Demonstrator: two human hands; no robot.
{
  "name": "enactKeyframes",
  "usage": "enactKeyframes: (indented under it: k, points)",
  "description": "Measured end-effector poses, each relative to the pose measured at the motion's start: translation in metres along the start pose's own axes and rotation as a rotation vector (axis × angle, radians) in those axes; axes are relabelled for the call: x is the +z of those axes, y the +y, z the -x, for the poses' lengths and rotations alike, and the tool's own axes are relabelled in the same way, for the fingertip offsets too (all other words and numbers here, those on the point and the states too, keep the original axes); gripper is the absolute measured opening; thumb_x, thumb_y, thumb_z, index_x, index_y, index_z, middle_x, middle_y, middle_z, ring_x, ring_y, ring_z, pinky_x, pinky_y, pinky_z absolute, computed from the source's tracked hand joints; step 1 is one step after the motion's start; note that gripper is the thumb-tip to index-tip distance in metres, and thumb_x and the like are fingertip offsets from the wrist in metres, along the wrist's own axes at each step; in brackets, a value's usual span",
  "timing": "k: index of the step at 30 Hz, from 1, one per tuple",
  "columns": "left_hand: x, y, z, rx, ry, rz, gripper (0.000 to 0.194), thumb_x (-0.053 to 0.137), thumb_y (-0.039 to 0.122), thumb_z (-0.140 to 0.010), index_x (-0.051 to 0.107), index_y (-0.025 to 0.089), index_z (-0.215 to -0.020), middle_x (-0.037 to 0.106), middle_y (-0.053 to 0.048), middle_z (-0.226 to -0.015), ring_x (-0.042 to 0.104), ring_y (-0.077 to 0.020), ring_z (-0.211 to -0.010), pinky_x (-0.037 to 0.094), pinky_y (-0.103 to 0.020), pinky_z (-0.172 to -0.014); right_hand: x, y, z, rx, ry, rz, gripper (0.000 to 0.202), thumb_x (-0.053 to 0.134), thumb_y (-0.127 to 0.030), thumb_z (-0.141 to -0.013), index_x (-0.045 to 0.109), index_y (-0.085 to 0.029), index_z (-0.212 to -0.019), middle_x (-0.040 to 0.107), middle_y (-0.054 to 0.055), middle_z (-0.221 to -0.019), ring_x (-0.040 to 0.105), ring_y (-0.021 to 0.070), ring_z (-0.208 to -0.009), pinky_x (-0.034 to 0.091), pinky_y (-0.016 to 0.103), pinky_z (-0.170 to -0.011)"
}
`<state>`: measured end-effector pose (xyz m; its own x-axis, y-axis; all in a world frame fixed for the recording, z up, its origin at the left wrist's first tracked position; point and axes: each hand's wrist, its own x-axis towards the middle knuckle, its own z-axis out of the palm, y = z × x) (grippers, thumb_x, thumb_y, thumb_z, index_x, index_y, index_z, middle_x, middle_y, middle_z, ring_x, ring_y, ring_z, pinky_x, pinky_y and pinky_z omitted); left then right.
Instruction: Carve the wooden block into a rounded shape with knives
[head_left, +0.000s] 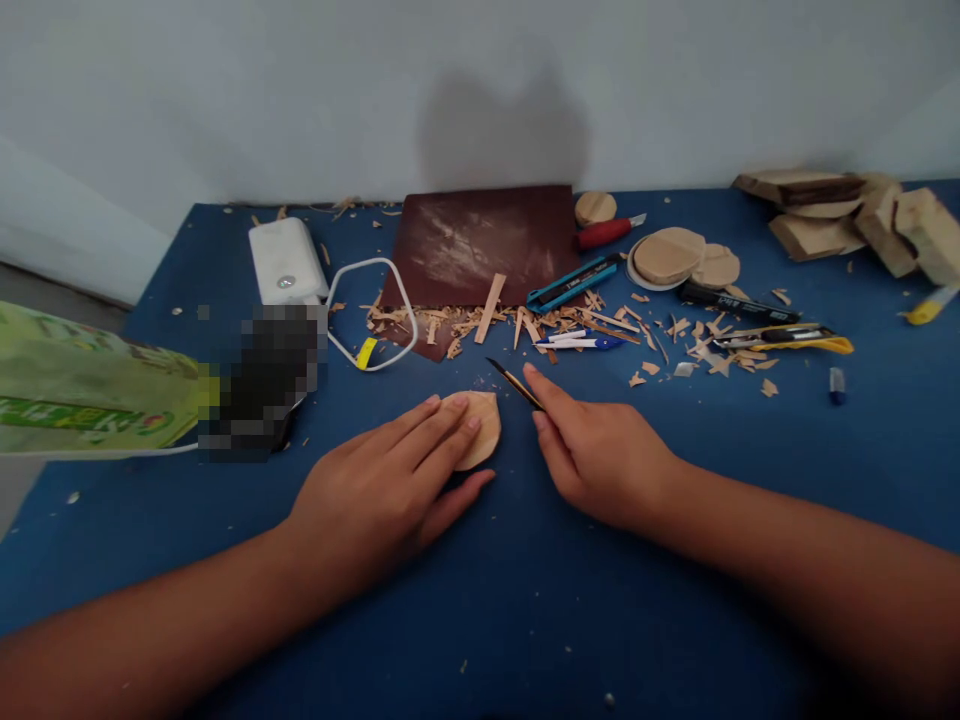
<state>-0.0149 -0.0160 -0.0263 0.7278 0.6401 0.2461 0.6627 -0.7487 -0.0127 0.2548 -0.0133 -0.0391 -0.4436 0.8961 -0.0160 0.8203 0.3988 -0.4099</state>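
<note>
My left hand (390, 465) lies over a pale wooden piece (484, 425) on the blue table, its fingers pressed on top and the thumb along the near side. That piece is flat and rounded with a small point at its upper right; the fingers cover its left part. Just to the right, my right hand (600, 450) is closed around a slim pointed tool (514, 383) with a dark tip and a yellowish stretch behind it; its exact kind cannot be made out. The tip points up and left, apart from the wood.
Wood shavings (465, 325) lie before a brown sheet (487, 245). Beyond my right hand are a blue cutter (574, 284), a red-handled knife (604, 234), pens (577, 341), a black marker (739, 302), a yellow cutter (787, 338), round wooden discs (667, 255) and wood blocks (847, 215). A white device (285, 262) stands left.
</note>
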Motion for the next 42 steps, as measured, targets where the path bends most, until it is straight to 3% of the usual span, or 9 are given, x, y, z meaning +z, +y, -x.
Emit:
enactKeyframes:
  k: [3, 6, 12, 18, 24, 33, 42]
  points:
    - [0.000, -0.002, -0.005, -0.096, -0.004, 0.048, 0.072, 0.075, 0.055, -0.094, 0.056, 0.013, -0.150, 0.071, -0.019, -0.143, 0.072, -0.0382, -0.124, 0.061, -0.052, -0.105, -0.001, 0.008, -0.007, 0.038, 0.042, -0.186, 0.049, 0.043, -0.032, -0.110, 0.057, -0.017, -0.154, 0.081, 0.013, -0.121, 0.079, 0.0279, -0.096, 0.058, 0.040, -0.083]
    - [0.003, -0.006, -0.009, -0.161, -0.023, 0.085, 0.089, 0.076, 0.063, -0.091, 0.047, 0.011, -0.157, 0.069, -0.022, -0.140, 0.068, -0.0419, -0.125, 0.056, -0.057, -0.108, 0.000, 0.012, -0.010, 0.078, 0.036, -0.294, 0.044, 0.048, -0.033, -0.108, 0.060, -0.023, -0.149, 0.083, 0.007, -0.111, 0.077, 0.0243, -0.087, 0.054, 0.037, -0.077]
    - [0.013, -0.015, -0.010, -0.232, -0.046, 0.343, 0.084, 0.080, 0.051, -0.092, 0.042, 0.021, -0.160, 0.064, -0.016, -0.145, 0.062, -0.0352, -0.133, 0.052, -0.053, -0.115, 0.008, 0.015, -0.011, 0.133, 0.122, -0.629, 0.031, 0.055, -0.035, -0.107, 0.066, -0.026, -0.135, 0.074, 0.000, -0.088, 0.065, 0.0164, -0.072, 0.047, 0.030, -0.065]
    - [0.015, -0.020, -0.012, -0.381, 0.052, 0.682, 0.095, 0.085, 0.040, -0.086, 0.034, 0.033, -0.165, 0.052, -0.012, -0.152, 0.057, -0.0331, -0.140, 0.051, -0.052, -0.117, 0.015, 0.019, -0.014, 0.151, 0.228, -0.949, 0.036, 0.055, -0.036, -0.107, 0.065, -0.022, -0.139, 0.069, 0.002, -0.090, 0.063, 0.0156, -0.076, 0.051, 0.031, -0.070]
    - [0.014, -0.020, -0.011, -0.365, 0.050, 0.779, 0.078, 0.087, 0.033, -0.082, 0.049, 0.031, -0.150, 0.048, -0.012, -0.145, 0.056, -0.0328, -0.137, 0.050, -0.054, -0.118, 0.012, 0.022, -0.016, 0.161, 0.153, -0.965, 0.039, 0.056, -0.034, -0.107, 0.063, -0.023, -0.143, 0.070, 0.002, -0.091, 0.062, 0.0150, -0.076, 0.050, 0.030, -0.069]
    - [0.015, -0.019, -0.011, -0.323, 0.016, 0.898, 0.079, 0.085, 0.027, -0.085, 0.043, 0.027, -0.151, 0.055, -0.015, -0.150, 0.056, -0.0323, -0.143, 0.045, -0.054, -0.124, 0.006, 0.021, -0.015, 0.182, 0.103, -0.921, 0.036, 0.058, -0.034, -0.105, 0.064, -0.022, -0.139, 0.072, 0.004, -0.095, 0.064, 0.0159, -0.078, 0.054, 0.031, -0.072]
    - [0.015, -0.018, -0.009, -0.393, 0.016, 0.877, 0.075, 0.091, 0.031, -0.081, 0.049, 0.027, -0.143, 0.066, -0.010, -0.132, 0.069, -0.0277, -0.121, 0.056, -0.046, -0.109, 0.007, 0.019, -0.015, 0.194, 0.092, -1.020, 0.027, 0.062, -0.030, -0.101, 0.063, -0.021, -0.127, 0.071, 0.006, -0.102, 0.065, 0.0170, -0.086, 0.054, 0.030, -0.072]
